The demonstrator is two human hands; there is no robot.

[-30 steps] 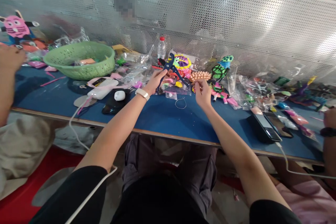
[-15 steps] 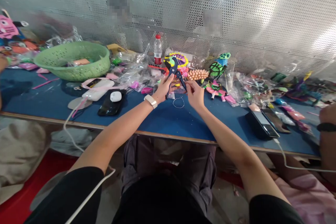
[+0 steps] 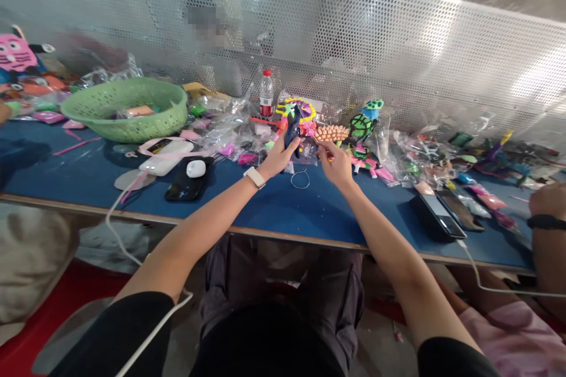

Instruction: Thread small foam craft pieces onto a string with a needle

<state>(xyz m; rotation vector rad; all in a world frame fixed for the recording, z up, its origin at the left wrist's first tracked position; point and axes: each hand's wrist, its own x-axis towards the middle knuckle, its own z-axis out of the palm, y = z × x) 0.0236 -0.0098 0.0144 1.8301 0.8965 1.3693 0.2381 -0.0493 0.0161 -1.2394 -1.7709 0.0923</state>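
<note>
Blue tabletop (image 3: 327, 218), near edge at 6 o'clock; thin wire loop (image 3: 300, 188) lies at clock centre. R hand (image 3: 336, 164), approx. 2 o'clock: fingertips pinched narrow; cannot tell what, if anything, is btwn them. L hand (image 3: 279, 156), approx. 11, has fingers wrapped round dark blue pliers-like tool (image 3: 292, 128) at 12, head uppermost. Tool prob. stiff, fairly light, not fragile; best grip = handles, well below head. Farther: spiky peach-coloured model (image 3: 331, 133), 1 o'clock; red-capped bottle (image 3: 266, 94), 11 o'clock.
</note>
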